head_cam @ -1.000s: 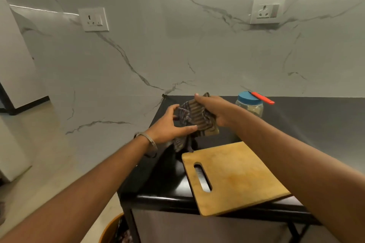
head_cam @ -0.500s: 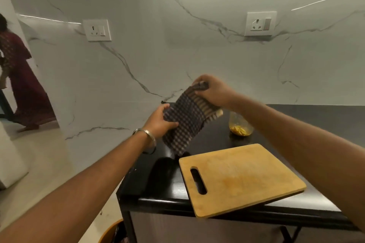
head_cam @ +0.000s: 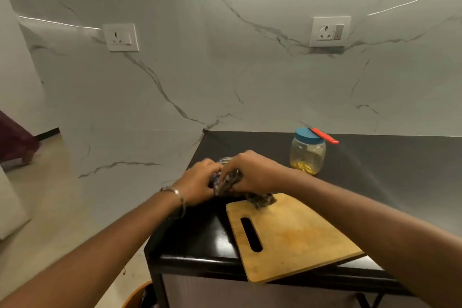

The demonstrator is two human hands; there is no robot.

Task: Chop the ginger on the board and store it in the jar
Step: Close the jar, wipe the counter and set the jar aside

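Checked cloth point(head_cam: 231, 182) bunched in both curled hands, left hand point(head_cam: 200, 185) and right hand point(head_cam: 252, 172), just beyond the bare board point(head_cam: 300, 235), likely tidying up; ginger sits capped in the jar point(head_cam: 308, 155) far right.

A dark checked cloth point(head_cam: 231, 181) sits bunched at mid-frame, mostly hidden under the left hand point(head_cam: 200, 184) and right hand point(head_cam: 252, 172); only a blurred crumple and one corner on the wooden chopping board point(head_cam: 287, 235) show. A curved glassy rim point(head_cam: 225, 159) peeks out above the knuckles, too covered to identify. The yellow bits point(head_cam: 305, 167) low in the clear, blue-lidded plastic jar point(head_cam: 308, 151) are too small to make out. At the lower edge, a round orange-rimmed container point(head_cam: 136, 295) is cut off. A maroon shape point(head_cam: 15, 142) is clipped by the left edge.
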